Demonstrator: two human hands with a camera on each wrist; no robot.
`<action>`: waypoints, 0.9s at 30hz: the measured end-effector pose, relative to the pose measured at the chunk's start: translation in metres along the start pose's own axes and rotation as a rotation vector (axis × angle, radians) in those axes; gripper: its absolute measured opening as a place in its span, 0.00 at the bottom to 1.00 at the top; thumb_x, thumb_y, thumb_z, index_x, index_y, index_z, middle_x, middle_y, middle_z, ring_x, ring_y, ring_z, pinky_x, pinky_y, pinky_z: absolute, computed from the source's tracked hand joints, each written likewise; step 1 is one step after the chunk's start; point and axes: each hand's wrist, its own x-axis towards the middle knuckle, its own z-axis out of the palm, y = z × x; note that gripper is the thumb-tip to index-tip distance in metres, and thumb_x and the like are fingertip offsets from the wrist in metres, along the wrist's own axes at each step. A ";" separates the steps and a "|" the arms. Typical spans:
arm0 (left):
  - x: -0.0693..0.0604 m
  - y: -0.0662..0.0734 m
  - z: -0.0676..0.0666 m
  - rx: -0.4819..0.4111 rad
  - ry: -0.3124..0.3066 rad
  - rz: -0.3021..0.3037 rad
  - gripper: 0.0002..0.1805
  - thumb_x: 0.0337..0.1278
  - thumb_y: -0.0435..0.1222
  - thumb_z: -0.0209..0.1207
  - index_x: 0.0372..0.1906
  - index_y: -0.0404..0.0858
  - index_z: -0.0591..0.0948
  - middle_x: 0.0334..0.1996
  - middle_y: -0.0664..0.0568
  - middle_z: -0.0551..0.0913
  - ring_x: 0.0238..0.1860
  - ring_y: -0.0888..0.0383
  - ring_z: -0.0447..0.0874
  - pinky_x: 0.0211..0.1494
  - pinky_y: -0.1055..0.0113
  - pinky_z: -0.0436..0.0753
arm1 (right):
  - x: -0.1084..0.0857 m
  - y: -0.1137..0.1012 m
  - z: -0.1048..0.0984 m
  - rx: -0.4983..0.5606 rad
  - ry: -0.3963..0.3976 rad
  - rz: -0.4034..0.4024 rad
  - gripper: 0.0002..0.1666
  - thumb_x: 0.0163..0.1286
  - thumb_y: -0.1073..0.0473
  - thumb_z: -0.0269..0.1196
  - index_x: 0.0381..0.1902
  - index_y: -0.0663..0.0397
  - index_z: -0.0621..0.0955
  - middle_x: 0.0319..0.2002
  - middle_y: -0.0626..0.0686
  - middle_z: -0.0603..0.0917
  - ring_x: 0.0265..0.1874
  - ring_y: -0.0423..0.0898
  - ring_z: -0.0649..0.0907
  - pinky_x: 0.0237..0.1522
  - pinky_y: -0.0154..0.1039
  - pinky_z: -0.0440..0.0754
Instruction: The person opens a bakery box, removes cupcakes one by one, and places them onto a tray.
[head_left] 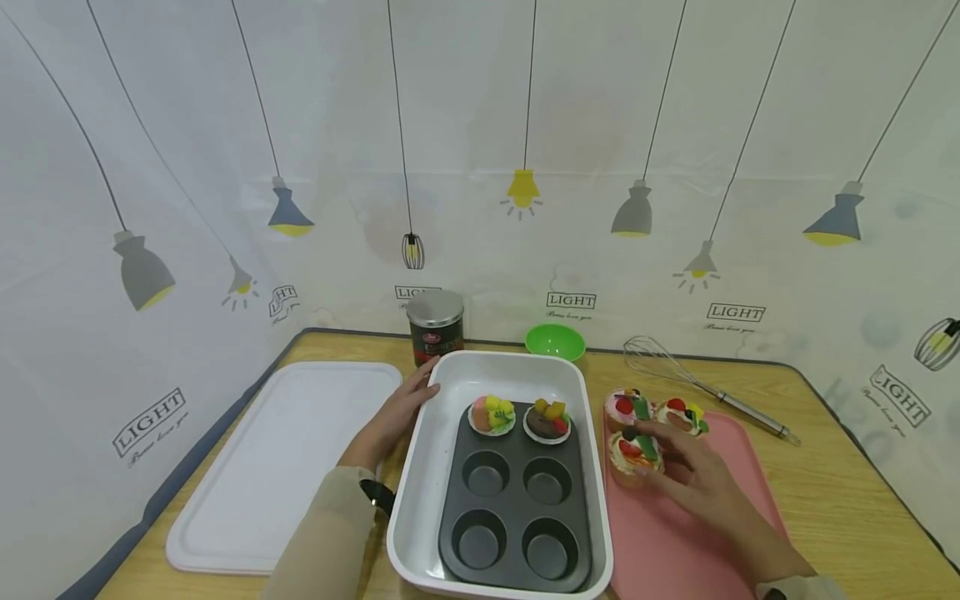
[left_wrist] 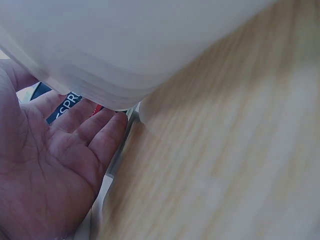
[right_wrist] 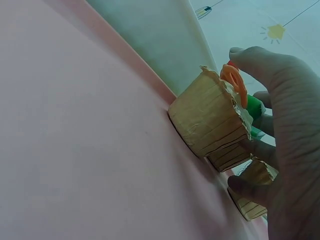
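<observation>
My left hand (head_left: 397, 417) holds the left wall of a white deep tray (head_left: 416, 492), thumb over the rim and fingers along the outside, their tips partly hidden in the left wrist view. Inside lies a dark muffin pan (head_left: 517, 500) with a fruit-topped cupcake (head_left: 492, 414) and a chocolate cupcake (head_left: 547, 421) in its far cups. My right hand (head_left: 697, 475) is spread around a cream-topped cupcake (head_left: 630, 458) on the pink tray (head_left: 667, 542). In the right wrist view this cupcake (right_wrist: 207, 115) stands on the tray, fingers loosely about it.
Two more cupcakes, one pink-topped (head_left: 626, 406) and one beside it (head_left: 681, 415), stand behind. A whisk (head_left: 712, 392) lies at the right. A green bowl (head_left: 555, 342) and a dark tin (head_left: 437, 325) stand at the back. A flat white tray (head_left: 285, 467) lies left.
</observation>
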 end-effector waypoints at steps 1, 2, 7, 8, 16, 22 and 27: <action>0.000 0.000 0.000 0.003 0.003 -0.001 0.34 0.77 0.48 0.48 0.81 0.54 0.52 0.79 0.47 0.54 0.73 0.44 0.62 0.68 0.49 0.69 | 0.000 0.000 0.000 -0.014 -0.001 -0.005 0.37 0.61 0.68 0.73 0.68 0.56 0.74 0.63 0.56 0.78 0.55 0.39 0.81 0.51 0.31 0.80; 0.000 0.000 0.000 0.003 0.003 -0.002 0.34 0.77 0.47 0.48 0.81 0.54 0.53 0.79 0.47 0.54 0.73 0.45 0.62 0.68 0.49 0.69 | 0.000 0.000 0.000 -0.021 -0.004 -0.005 0.38 0.61 0.67 0.73 0.69 0.55 0.74 0.64 0.56 0.78 0.55 0.39 0.81 0.51 0.31 0.80; 0.000 0.000 0.001 0.007 0.013 -0.005 0.34 0.77 0.47 0.48 0.81 0.55 0.53 0.79 0.48 0.55 0.73 0.45 0.63 0.68 0.49 0.69 | 0.002 -0.001 -0.002 -0.045 -0.043 -0.026 0.45 0.63 0.67 0.72 0.76 0.54 0.66 0.70 0.58 0.73 0.61 0.39 0.78 0.57 0.30 0.76; 0.000 0.000 0.001 0.004 0.014 -0.006 0.33 0.77 0.47 0.48 0.81 0.55 0.54 0.79 0.48 0.56 0.73 0.46 0.63 0.68 0.49 0.69 | 0.003 -0.001 -0.002 -0.035 -0.054 -0.032 0.47 0.63 0.67 0.71 0.77 0.54 0.64 0.71 0.58 0.71 0.64 0.38 0.76 0.58 0.28 0.73; 0.001 0.000 -0.001 -0.005 0.004 0.000 0.34 0.77 0.47 0.48 0.81 0.54 0.53 0.79 0.47 0.56 0.72 0.45 0.64 0.67 0.50 0.71 | 0.006 -0.001 -0.003 0.111 -0.097 -0.206 0.43 0.61 0.74 0.67 0.73 0.67 0.65 0.70 0.68 0.68 0.74 0.50 0.64 0.69 0.26 0.59; 0.001 0.001 -0.001 0.007 0.003 0.003 0.34 0.77 0.47 0.48 0.81 0.53 0.53 0.78 0.45 0.56 0.71 0.44 0.65 0.67 0.50 0.71 | 0.006 -0.001 -0.003 0.047 -0.066 -0.241 0.42 0.57 0.71 0.70 0.70 0.64 0.70 0.68 0.65 0.72 0.72 0.52 0.67 0.73 0.32 0.49; 0.001 0.001 -0.001 0.009 -0.002 0.003 0.34 0.78 0.46 0.48 0.81 0.53 0.52 0.79 0.45 0.55 0.73 0.44 0.63 0.68 0.49 0.69 | 0.006 -0.003 -0.003 0.033 -0.066 -0.232 0.45 0.55 0.70 0.71 0.71 0.62 0.69 0.69 0.62 0.72 0.72 0.52 0.66 0.74 0.35 0.45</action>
